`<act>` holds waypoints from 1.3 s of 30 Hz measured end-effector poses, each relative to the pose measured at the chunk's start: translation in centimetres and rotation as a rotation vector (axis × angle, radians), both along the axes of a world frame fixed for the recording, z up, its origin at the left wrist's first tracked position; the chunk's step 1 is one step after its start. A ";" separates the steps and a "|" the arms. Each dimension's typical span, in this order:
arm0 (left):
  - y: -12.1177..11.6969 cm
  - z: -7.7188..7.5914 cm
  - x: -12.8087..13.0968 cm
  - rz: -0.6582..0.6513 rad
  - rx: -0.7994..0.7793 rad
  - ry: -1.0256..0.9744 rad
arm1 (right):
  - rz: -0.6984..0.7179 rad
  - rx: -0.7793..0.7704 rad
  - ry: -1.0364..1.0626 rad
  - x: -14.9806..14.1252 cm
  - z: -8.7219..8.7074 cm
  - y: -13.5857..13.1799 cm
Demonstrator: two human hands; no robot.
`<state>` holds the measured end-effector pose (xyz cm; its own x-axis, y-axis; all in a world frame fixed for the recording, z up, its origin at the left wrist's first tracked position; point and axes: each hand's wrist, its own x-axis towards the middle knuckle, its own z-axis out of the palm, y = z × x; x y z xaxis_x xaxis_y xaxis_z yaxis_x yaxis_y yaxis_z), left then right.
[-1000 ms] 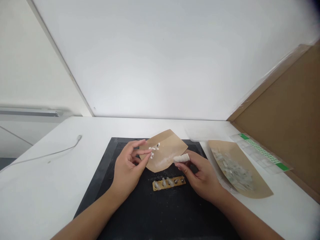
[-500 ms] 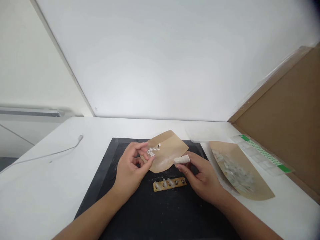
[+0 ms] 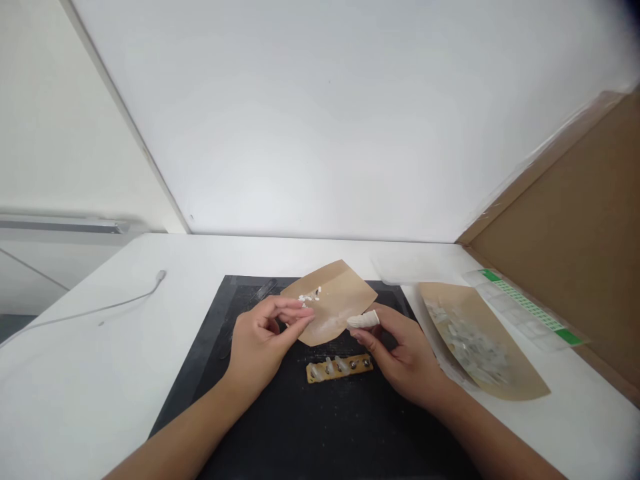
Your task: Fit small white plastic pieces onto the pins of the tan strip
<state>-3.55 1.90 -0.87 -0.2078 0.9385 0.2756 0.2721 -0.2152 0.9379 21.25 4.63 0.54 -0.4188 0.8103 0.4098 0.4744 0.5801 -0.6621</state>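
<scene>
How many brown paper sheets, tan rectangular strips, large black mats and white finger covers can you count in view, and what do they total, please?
Brown paper sheets: 2
Tan rectangular strip: 1
Large black mat: 1
White finger cover: 1
Total: 5

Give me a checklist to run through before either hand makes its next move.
1. Yellowish strip lying on the black mat, apart from both hands: ok.
2. Translucent pieces all along the strip: not ok; the two rightmost spots show shiny metal without one.
3. Small white bits on the nearer brown sheet, beside the left hand: ok.
4. Left fingertips free of bits: cannot tell; the fingers hide what may be between them.
5. White finger cover on the right hand: ok.
6. Right fingertips holding something: cannot tell.
</scene>
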 end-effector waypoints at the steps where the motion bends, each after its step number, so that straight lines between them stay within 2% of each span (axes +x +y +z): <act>1: 0.0 0.0 0.0 0.005 -0.001 -0.012 | 0.001 -0.001 -0.003 0.0 0.0 0.0; 5: -0.1 0.2 0.1 0.016 0.009 -0.034 | -0.001 -0.010 -0.013 -0.1 0.1 0.0; 14: -0.2 0.3 0.0 0.042 0.083 0.101 | 0.007 -0.015 -0.020 0.0 0.0 0.1; 18: -0.4 0.5 0.2 0.021 0.104 0.067 | 0.005 -0.030 -0.022 0.0 -0.1 0.1; 28: -0.2 0.6 -0.1 0.066 0.075 0.148 | 0.018 -0.015 -0.027 0.1 -0.2 0.2; 31: -0.1 0.6 0.0 0.046 0.038 0.034 | 0.013 -0.010 -0.032 0.1 -0.1 0.1; 36: 0.2 0.9 0.3 -0.066 -0.059 -0.339 | 0.015 -0.014 -0.035 0.2 -0.3 0.1; 39: 0.2 1.2 0.4 -0.091 -0.124 -0.466 | 0.021 -0.002 -0.026 0.3 -0.4 0.1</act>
